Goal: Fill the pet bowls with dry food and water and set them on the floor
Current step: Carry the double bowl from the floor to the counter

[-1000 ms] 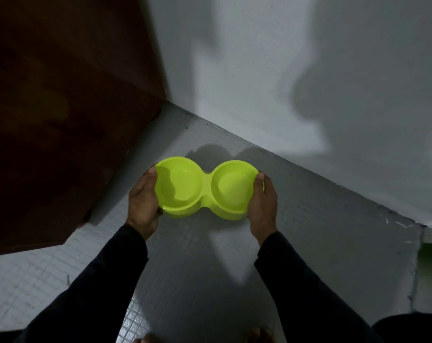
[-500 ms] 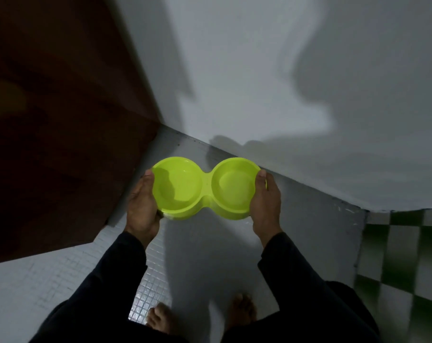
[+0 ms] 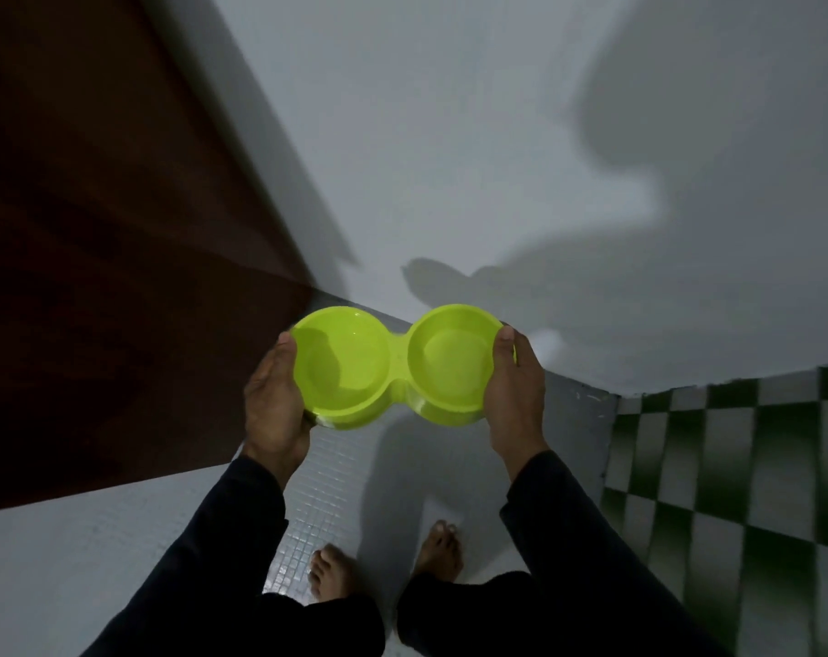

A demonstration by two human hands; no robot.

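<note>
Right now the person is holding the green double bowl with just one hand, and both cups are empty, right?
Not quite. The head view shows both hands on the green double bowl: the left hand grips its left end and the right hand grips its right end. The rest is right: no food shows in either cup, and no water that I can make out.

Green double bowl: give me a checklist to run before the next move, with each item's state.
1. Grip: left hand and right hand each hold one end of the green double bowl: ok.
2. Bowl level: roughly level, tipped slightly: ok.
3. Dry food in a compartment: none visible: not ok.
4. Water in a compartment: no clear water surface: cannot tell.
5. Bowl set down on the tiled floor: held above it: not ok.
6. Footing: bare feet flat on the floor: ok.
</note>
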